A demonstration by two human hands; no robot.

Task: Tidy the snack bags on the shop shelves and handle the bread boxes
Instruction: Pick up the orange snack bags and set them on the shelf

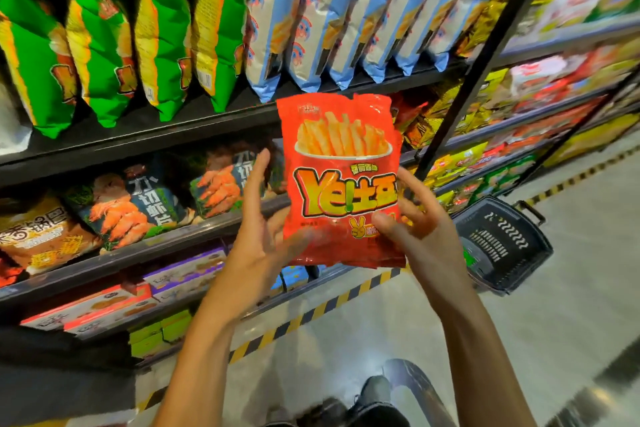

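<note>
Right hand [415, 225] pinches the red fries bag [341, 180] at its lower right edge; left hand [263, 218], fingers straight, supports its lower left. Bag is upright, long axis vertical, before the shelves [138, 135], right hand controlling.

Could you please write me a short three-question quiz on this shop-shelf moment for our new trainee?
1. True or false: the red snack bag is held upright in front of the shelves.
2. Which bags stand left of the blue bags on the upper shelf? A green B purple C black
3. What stands on the floor at the right?

Key: 1 true. 2 A, the green bags. 3 A dark shopping basket.
</note>
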